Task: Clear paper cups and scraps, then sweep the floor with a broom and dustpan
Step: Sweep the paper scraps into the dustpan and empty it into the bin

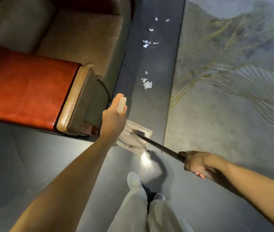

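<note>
Sofa point(24, 91) at 9 o'clock in view: red arm with a tan end, standing on the dark floor point(32, 164).

Left hand point(114, 114) was just right of the sofa arm's end, with its fingers curled round a pale upright handle point(122, 104). The handle's lower run was hidden behind the wrist.

Shoe point(133, 180) and pale trouser legs at 6 o'clock.

Dustpan point(145, 133), pale, lay on the floor near frame centre, directly under the left hand.

Scraps point(147, 84) of white paper lay at 12 o'clock from the dustpan in three loose clusters, strung along the dark floor strip. All were apart from the pan, the farthest near the top edge.

Broom point(159, 146): its dark pole ran from over the dustpan toward 4 o'clock. The head was blurred and no bristles could be made out.

Right hand point(198, 163) gripped the pole, with fingers wrapped fully round it.

Carpet point(233, 97), grey with yellow line pattern, at 3 o'clock. Its edge ran just beside the strip holding the scraps.
</note>
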{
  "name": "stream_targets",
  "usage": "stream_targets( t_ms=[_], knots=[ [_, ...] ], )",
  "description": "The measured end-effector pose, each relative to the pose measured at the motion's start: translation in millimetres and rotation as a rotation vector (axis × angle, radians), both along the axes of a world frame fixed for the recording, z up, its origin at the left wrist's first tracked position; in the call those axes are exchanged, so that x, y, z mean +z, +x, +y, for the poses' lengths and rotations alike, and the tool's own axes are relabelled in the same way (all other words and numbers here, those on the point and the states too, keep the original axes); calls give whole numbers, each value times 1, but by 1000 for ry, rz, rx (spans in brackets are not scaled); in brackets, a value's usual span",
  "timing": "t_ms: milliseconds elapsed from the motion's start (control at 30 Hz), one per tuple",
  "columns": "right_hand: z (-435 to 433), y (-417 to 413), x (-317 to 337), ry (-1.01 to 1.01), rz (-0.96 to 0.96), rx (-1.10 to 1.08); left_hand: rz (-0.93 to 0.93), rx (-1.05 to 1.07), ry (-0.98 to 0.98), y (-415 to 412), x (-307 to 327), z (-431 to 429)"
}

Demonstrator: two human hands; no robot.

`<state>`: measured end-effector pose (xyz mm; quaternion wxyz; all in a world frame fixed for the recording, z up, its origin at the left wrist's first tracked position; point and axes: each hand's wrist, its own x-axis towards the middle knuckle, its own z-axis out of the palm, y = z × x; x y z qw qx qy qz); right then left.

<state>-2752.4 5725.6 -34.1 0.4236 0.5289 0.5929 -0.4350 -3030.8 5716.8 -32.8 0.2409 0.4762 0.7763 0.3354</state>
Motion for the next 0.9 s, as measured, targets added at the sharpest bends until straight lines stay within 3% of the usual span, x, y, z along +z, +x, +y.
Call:
stream_targets(
  t_ms=[133,500,767,900],
  knots=[
    [13,5,21,-6,12,-6,62,-103,25,-13,7,22],
    [179,0,16,141,77,-260,-78,18,18,-28,13,160],
    [369,-25,12,279,83,-104,-119,111,-92,-35,4,294],
    [441,-57,-1,319,15,69,-98,173,-44,-40,2,330]
  ],
)
